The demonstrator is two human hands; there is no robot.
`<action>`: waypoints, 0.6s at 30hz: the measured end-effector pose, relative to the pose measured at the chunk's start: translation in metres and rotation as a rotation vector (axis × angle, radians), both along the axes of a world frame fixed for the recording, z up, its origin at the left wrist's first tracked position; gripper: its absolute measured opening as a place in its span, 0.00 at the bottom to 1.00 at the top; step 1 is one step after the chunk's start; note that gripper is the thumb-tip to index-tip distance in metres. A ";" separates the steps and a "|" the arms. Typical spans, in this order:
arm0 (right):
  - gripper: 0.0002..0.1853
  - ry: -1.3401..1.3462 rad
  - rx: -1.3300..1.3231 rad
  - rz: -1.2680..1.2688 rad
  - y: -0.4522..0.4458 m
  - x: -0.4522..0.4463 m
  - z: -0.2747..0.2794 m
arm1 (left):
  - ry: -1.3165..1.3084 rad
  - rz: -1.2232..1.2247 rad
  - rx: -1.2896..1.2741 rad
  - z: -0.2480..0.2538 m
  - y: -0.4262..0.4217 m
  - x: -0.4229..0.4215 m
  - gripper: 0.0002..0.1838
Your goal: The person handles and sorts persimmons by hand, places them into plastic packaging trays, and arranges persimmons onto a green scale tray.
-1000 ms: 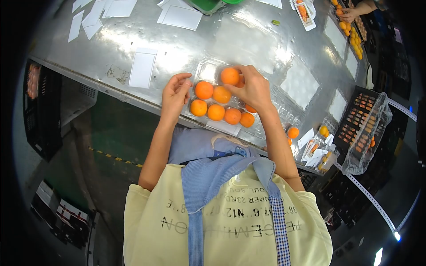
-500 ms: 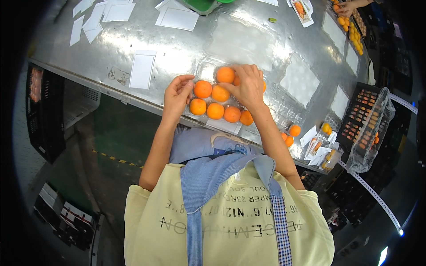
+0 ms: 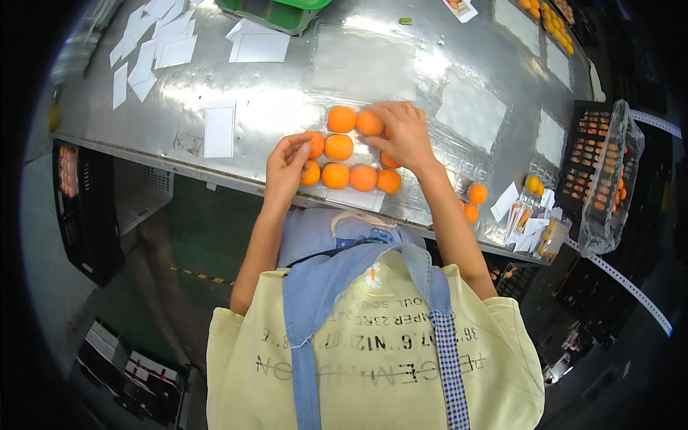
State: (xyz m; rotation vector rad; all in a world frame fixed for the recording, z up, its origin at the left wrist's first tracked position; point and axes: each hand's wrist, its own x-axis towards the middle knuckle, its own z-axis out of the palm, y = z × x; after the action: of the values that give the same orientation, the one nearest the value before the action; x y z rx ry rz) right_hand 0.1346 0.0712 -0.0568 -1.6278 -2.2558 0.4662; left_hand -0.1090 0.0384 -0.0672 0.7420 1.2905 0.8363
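Observation:
Rows of oranges sit in a clear plastic tray point(image 3: 315, 115) near the table's front edge. My left hand point(image 3: 288, 166) is at the tray's left end, thumb and fingertips closed against an orange point(image 3: 315, 145) in the middle row. Over the right side, my right hand point(image 3: 405, 136) curves its fingers and thumb about a back-row orange point(image 3: 369, 123). That hand partly covers other oranges behind it. Beside the thumb, the middle row has a gap to the right of another orange point(image 3: 338, 147). The front row point(image 3: 362, 178) lies closest to my body.
White cards point(image 3: 220, 130) lie at left and farther back. A green container point(image 3: 276, 13) stands at the far edge of view. To the right are more clear trays point(image 3: 459, 161), loose oranges point(image 3: 476, 193), packs with cards point(image 3: 530, 229) and a black crate point(image 3: 584, 154) with plastic film.
The view has shifted, so the table contents sit differently in frame. Relative to the oranges, my right hand has moved slightly right, showing more of the back-row orange. My left hand stays at the left end.

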 end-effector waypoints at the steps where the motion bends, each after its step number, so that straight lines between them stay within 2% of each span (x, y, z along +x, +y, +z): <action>1: 0.27 -0.002 0.001 -0.008 -0.001 0.000 -0.006 | 0.001 -0.018 0.009 0.000 -0.001 0.001 0.11; 5: 0.28 0.084 0.052 -0.052 -0.005 -0.001 -0.007 | 0.018 -0.026 0.037 0.006 -0.007 0.006 0.12; 9: 0.28 0.159 0.069 -0.230 -0.044 0.055 0.017 | 0.010 -0.009 0.084 0.004 -0.015 0.007 0.12; 10: 0.27 0.096 0.121 -0.285 -0.059 0.078 0.020 | 0.002 -0.008 0.080 0.004 -0.017 0.007 0.12; 14: 0.27 -0.146 0.024 -0.811 -0.138 0.161 0.011 | 0.004 -0.010 0.058 0.005 -0.022 0.013 0.13; 17: 0.30 -0.280 -0.251 -1.025 -0.167 0.176 0.015 | -0.001 -0.063 0.083 0.004 -0.024 0.022 0.13; 18: 0.32 -0.264 -0.349 -1.014 -0.170 0.176 0.015 | -0.006 -0.084 0.098 0.004 -0.024 0.026 0.13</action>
State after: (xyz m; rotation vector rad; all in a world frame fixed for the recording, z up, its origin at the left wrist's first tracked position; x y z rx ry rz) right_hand 0.3109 -0.0990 -0.0418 -2.8283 -1.2112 0.3762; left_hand -0.0830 0.0140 -0.0628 0.8649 1.2112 0.8369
